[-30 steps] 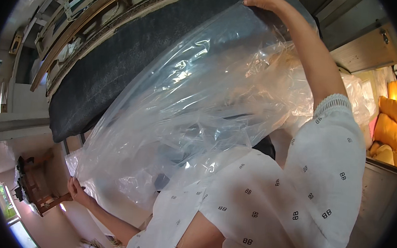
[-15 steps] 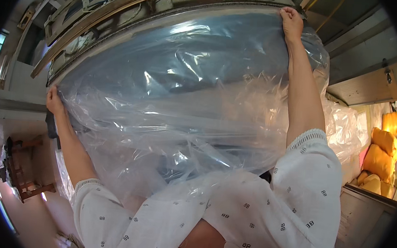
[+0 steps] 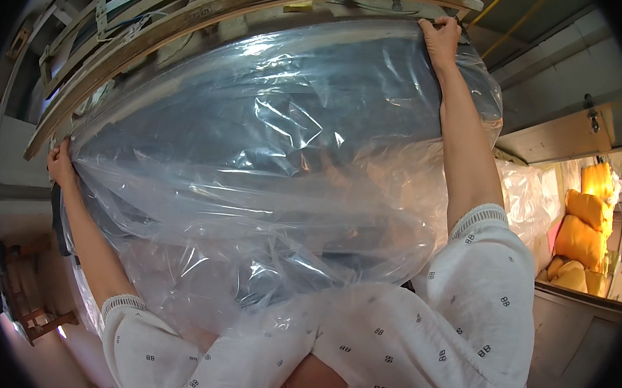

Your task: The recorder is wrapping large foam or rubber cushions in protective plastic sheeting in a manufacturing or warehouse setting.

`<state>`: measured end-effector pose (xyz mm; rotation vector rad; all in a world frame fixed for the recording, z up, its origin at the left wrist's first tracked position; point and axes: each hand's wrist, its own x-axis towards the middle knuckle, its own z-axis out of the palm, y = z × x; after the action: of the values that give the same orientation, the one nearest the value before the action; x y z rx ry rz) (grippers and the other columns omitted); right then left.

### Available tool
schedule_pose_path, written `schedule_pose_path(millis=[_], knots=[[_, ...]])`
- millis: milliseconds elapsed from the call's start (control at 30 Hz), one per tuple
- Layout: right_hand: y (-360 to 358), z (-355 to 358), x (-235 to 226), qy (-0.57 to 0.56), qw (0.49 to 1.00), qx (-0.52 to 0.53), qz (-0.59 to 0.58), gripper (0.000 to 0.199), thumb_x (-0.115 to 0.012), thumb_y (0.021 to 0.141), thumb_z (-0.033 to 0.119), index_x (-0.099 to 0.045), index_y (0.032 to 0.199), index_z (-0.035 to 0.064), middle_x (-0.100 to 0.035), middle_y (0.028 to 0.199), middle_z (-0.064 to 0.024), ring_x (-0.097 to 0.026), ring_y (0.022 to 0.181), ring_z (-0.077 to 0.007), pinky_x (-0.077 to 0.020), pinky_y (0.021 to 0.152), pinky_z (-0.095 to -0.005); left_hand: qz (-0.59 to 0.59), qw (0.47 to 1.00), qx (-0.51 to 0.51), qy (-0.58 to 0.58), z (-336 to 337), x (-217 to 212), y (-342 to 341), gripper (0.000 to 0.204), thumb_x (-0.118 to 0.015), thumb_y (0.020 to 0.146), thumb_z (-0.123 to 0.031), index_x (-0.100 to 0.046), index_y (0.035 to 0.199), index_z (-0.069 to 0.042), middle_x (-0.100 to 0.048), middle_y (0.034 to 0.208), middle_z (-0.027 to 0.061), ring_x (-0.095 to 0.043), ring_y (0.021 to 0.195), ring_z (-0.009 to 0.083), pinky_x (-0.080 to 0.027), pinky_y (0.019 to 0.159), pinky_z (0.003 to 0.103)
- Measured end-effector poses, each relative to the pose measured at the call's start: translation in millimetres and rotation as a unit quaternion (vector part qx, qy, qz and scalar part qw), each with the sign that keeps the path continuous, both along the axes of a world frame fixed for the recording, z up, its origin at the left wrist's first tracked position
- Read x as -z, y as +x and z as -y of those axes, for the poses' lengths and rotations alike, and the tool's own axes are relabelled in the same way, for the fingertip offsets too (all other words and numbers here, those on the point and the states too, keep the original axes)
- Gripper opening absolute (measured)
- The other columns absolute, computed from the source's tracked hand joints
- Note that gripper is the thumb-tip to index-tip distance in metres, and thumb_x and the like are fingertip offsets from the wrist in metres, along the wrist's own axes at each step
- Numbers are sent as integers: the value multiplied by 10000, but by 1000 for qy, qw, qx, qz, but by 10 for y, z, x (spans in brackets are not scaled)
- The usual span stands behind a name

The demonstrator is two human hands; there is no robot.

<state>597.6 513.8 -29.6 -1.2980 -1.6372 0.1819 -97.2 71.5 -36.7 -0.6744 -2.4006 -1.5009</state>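
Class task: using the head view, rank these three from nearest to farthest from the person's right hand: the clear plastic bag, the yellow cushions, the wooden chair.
1. The clear plastic bag, gripped by the right hand at its top right corner.
2. The yellow cushions, stacked at the right edge, below that hand.
3. The wooden chair, at the far lower left.

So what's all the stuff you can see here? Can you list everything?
plastic sheet: one, clear and crinkly, stretched across the middle over the dark thing
dark cushion: one, grey-blue, under the plastic, filling the centre
wooden frame: one, pale brown, curving along the top
yellow cushions: several, yellow-orange, stacked far right
more plastic: one bunch, clear, right of the raised arm
wooden chair: one, brown, lower left; hard to make out
white sleeves: two, white with small dark marks, along the bottom
left hand: one, gripping the plastic's left edge
right hand: one, gripping the plastic's top right edge
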Motion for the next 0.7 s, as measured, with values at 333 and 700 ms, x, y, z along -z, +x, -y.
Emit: schedule_pose_path(millis=[333,700], knots=[[28,-25,-46,-22,992,44,-114,401,-555,783,345,-474,900,-30,-391,1094,-238,-411,1027,-359,-305,935,-380,167,976,43,129,259,100,-232,252,-619,788,-248,-567,946,-58,-597,881,13,-539,742,120,-399,592,244],[-114,-50,-57,102,991,35,-85,320,-472,855,300,-477,866,-19,-465,990,-202,-455,935,-344,-347,857,-392,121,990,21,66,402,137,-320,315,-612,803,-311,-577,954,-37,-589,901,25,-520,751,107,-390,598,224]])
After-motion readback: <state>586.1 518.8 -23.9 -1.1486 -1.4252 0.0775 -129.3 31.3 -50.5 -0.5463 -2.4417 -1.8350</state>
